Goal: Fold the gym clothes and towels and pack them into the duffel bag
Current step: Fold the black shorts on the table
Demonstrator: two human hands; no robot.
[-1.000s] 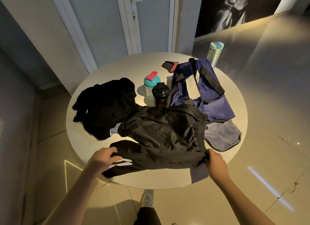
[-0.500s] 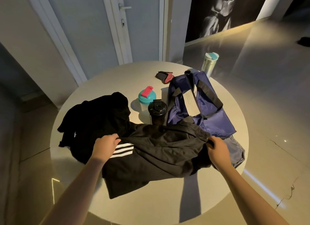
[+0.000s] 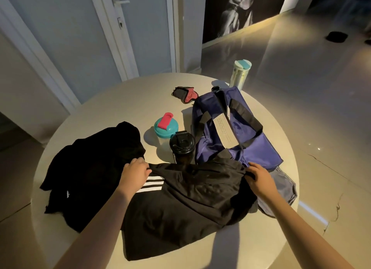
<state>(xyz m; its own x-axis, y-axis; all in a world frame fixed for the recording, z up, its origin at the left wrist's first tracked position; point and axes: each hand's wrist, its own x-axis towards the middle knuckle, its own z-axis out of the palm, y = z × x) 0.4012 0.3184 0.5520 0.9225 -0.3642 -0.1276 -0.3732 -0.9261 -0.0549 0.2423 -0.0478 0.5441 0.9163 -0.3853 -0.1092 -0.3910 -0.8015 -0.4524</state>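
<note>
Early going, I'd say: the black striped track pants (image 3: 180,198) lie doubled at the round white table's (image 3: 120,100) six o'clock, left hand (image 3: 134,172) and right hand (image 3: 259,178) pinching their far edge. The navy nylon duffel bag (image 3: 236,136), at two o'clock, looks unpacked; the black heap of clothing (image 3: 88,168) at nine waits unfolded.

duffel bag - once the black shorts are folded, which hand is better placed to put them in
Probably the right hand. It rests on the far right edge of the black shorts, just below the blue duffel bag. The left hand sits across the shorts, next to the black top.
</note>
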